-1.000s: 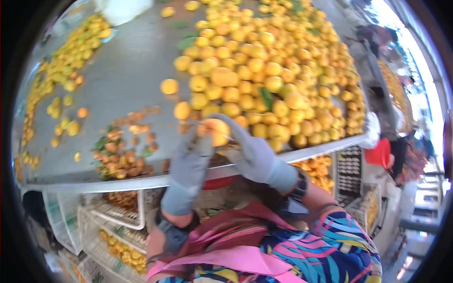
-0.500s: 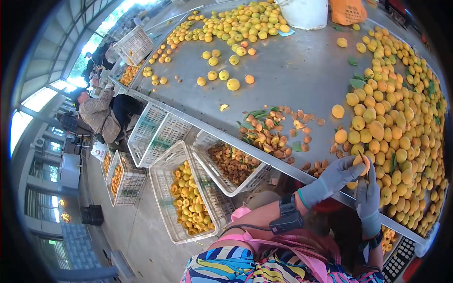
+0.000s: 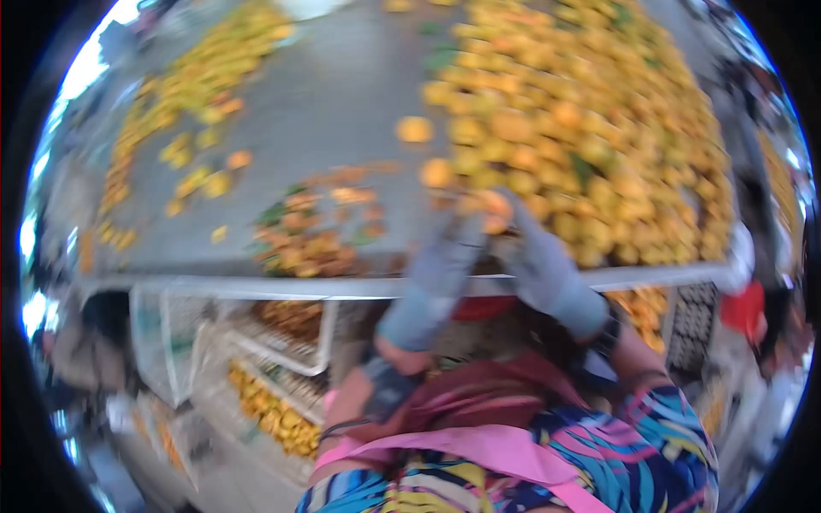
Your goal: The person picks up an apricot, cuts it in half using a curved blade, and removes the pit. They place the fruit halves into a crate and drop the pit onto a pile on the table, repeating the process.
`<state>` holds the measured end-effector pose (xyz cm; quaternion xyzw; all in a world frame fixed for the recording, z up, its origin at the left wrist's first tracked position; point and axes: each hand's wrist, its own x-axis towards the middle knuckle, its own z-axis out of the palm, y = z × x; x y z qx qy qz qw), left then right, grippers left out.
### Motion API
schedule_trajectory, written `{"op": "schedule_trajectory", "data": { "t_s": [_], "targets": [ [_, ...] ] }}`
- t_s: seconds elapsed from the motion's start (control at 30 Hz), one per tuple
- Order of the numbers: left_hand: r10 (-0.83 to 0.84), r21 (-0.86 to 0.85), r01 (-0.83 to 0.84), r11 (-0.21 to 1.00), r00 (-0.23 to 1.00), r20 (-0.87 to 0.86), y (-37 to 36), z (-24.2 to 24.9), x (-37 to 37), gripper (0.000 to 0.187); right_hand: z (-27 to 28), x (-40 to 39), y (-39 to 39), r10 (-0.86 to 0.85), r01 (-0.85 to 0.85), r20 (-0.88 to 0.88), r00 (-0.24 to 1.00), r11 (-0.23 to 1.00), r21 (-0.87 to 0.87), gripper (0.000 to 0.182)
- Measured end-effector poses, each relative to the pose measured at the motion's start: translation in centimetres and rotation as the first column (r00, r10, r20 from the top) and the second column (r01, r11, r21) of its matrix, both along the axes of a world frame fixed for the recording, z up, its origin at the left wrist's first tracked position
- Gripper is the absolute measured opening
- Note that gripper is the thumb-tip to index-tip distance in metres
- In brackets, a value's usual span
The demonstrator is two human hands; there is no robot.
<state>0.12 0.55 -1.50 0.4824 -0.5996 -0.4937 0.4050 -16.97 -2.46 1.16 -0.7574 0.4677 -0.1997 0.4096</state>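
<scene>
At the metal table's front edge, my left hand (image 3: 449, 252), in a grey glove, is closed on an orange apricot (image 3: 494, 210). My right hand (image 3: 543, 256), gloved too, has its fingers closed against the fruit's other side. Motion blur smears the fingertips, and I cannot make out whether a small tool is between them. Just beyond the hands spreads a large heap of yellow-orange apricots (image 3: 590, 154). Left of them lies a pile of brownish apricot pits (image 3: 312, 235) mixed with green leaves.
Another group of apricots (image 3: 205, 68) lies at the table's far left. Below the edge stand a white crate (image 3: 321, 346) with brown pits and a crate of apricot halves (image 3: 274, 415). To the right are a black crate (image 3: 691, 321) and a red object (image 3: 744, 312).
The view has swung to the right, so the table edge now runs level and my hands appear nearer the middle. The apricot stays between both hands.
</scene>
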Motion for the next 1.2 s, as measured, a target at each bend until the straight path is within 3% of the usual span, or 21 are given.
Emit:
{"op": "schedule_trajectory", "data": {
  "t_s": [0.03, 0.1, 0.13, 0.2, 0.23, 0.33, 0.4, 0.53, 0.6, 0.8, 0.9, 1.1, 1.2],
  "targets": [
    [0.172, 0.348, -0.05, 0.936, 0.929, -0.329, -0.6, 0.8, -0.7, 0.043, -0.5, -0.3, 0.0, 0.012, -0.012, -0.001, 1.0, 0.996, -0.086, 0.061],
    [0.26, 0.281, -0.111, 0.953, 0.776, -0.575, -0.9, 0.7, -1.9, 0.042, -0.4, -0.8, -0.2, 0.035, -0.033, 0.015, 0.999, 0.986, -0.162, 0.064],
    [0.24, 0.283, -0.079, 0.956, 0.766, -0.596, -1.2, 1.1, -2.4, 0.042, -0.2, -1.1, -0.3, 0.01, -0.011, -0.013, 1.0, 0.987, -0.161, 0.064],
    [0.263, 0.081, -0.25, 0.965, 0.902, -0.343, -1.6, 1.7, -2.7, 0.042, 0.1, -1.1, -0.8, 0.041, -0.047, -0.074, 0.996, 0.996, -0.075, 0.065],
    [0.26, 0.081, -0.248, 0.965, 0.901, -0.346, -1.7, 1.7, -2.9, 0.042, -0.2, -1.2, -0.8, 0.039, -0.045, -0.077, 0.996, 0.996, -0.077, 0.065],
    [0.297, 0.195, -0.231, 0.953, 0.83, -0.472, -1.5, 1.2, -2.9, 0.042, -1.5, -1.0, -0.8, 0.052, -0.023, 0.132, 0.99, 0.977, -0.211, 0.065],
    [0.369, 0.377, -0.153, 0.914, 0.701, -0.61, -1.5, 0.2, -3.1, 0.047, -1.4, -0.9, -0.6, 0.034, -0.015, 0.097, 0.995, 0.981, -0.193, 0.066],
    [0.383, 0.432, -0.096, 0.897, 0.657, -0.649, -1.5, 0.7, -3.5, 0.048, -0.4, -1.5, -0.3, 0.011, -0.016, -0.038, 0.999, 0.989, -0.15, 0.067],
    [0.288, 0.21, -0.21, 0.955, 0.833, -0.473, -1.5, 1.5, -3.9, 0.047, -0.8, -1.6, -0.4, 0.005, -0.012, -0.047, 0.999, 0.988, -0.152, 0.068],
    [0.276, 0.025, -0.294, 0.956, 0.864, -0.421, -1.9, 1.2, -4.4, 0.04, -0.5, -1.5, -0.2, 0.015, -0.025, -0.063, 0.998, 0.986, -0.164, 0.069],
    [0.312, 0.125, -0.286, 0.95, 0.866, -0.391, -2.0, 1.4, -4.2, 0.037, -0.3, -1.5, 0.0, 0.038, -0.041, -0.03, 0.999, 0.994, -0.104, 0.069],
    [0.279, 0.062, -0.276, 0.959, 0.895, -0.347, -2.0, 1.1, -3.9, 0.035, 0.3, -2.1, -0.2, 0.077, -0.076, 0.043, 0.996, 0.997, -0.031, 0.067],
    [0.249, 0.124, -0.218, 0.968, 0.882, -0.401, -1.6, 1.6, -4.0, 0.032, 1.1, -2.6, -0.1, 0.087, -0.089, 0.055, 0.995, 0.995, 0.038, 0.062]
  ]
}}
